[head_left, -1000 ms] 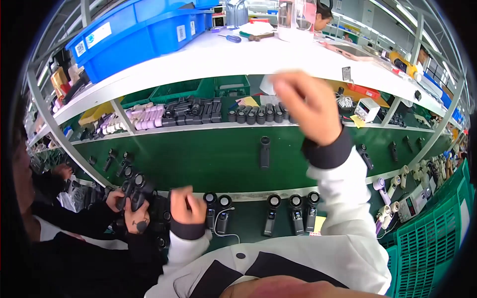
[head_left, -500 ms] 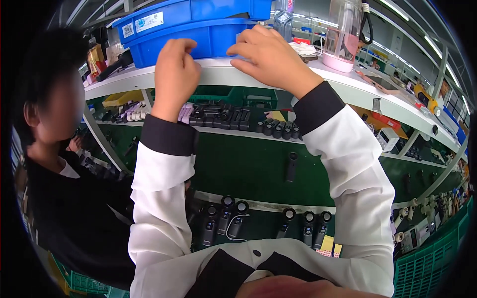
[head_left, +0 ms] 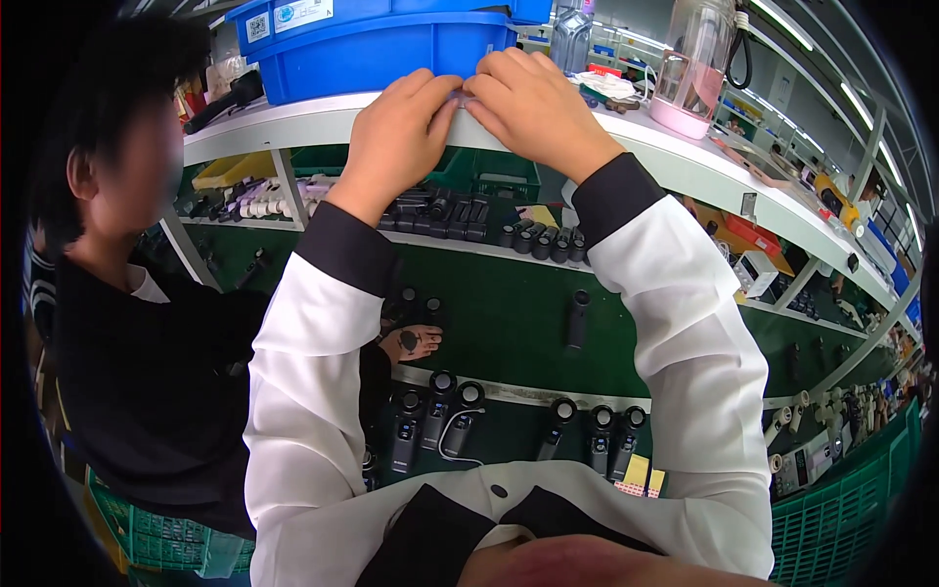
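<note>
My left hand [head_left: 399, 135] and my right hand [head_left: 541, 110] are raised to the edge of a white upper shelf [head_left: 303, 125]. Their fingertips meet, with thumbs and fingers bent into a pinch. Whatever lies between the fingers is too small or too hidden to name. Right behind them on the shelf stands a blue plastic bin [head_left: 377, 61], with another blue bin [head_left: 391, 10] stacked on it. A clear bottle [head_left: 572, 37] stands to the right of my right hand.
A co-worker in black stands at left, a hand [head_left: 413, 341] over the green worktop [head_left: 499, 323]. Several black handheld devices [head_left: 435, 416] stand near me, and one lone black device [head_left: 578, 318] lies farther out. A pink-based cup [head_left: 685, 73] and a green basket [head_left: 846, 523] are at right.
My left hand has moved right and my right hand slightly, so the fingertips now meet. The co-worker's hand has come into sight on the worktop. The view has shifted a little.
</note>
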### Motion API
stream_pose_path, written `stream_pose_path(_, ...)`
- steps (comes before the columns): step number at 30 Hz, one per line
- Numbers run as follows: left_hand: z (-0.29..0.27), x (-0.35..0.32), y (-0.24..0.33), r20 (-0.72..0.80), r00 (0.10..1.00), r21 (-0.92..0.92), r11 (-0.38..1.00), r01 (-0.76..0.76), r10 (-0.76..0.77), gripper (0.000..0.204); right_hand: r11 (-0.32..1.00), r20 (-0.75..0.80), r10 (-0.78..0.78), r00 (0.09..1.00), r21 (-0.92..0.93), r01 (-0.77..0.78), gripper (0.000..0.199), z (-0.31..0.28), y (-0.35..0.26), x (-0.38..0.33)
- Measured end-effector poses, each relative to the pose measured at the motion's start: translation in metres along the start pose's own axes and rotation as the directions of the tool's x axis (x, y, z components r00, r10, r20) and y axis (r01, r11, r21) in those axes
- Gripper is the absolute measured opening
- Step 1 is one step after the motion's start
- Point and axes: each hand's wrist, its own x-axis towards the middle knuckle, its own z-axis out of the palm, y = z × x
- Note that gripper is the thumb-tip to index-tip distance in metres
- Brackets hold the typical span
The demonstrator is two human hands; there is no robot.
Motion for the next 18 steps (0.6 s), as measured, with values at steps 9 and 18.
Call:
stream_pose_path(9,0.002,0.004,-0.001,0.084,0.972,-0.109,0.968,0.226,-0.218,0.009,0.997,-0.094,-0.015,0.995,-0.077,0.007,0.010,0.006,-0.003,0.000)
stream_pose_path(18,0.011,-0.001,0.000,0.023,0.960,-0.170,0.946,0.278,-0.278,0.009,0.991,-0.024,-0.082,0.996,-0.104,0.079,0.007,0.007,-0.003,-0.003)
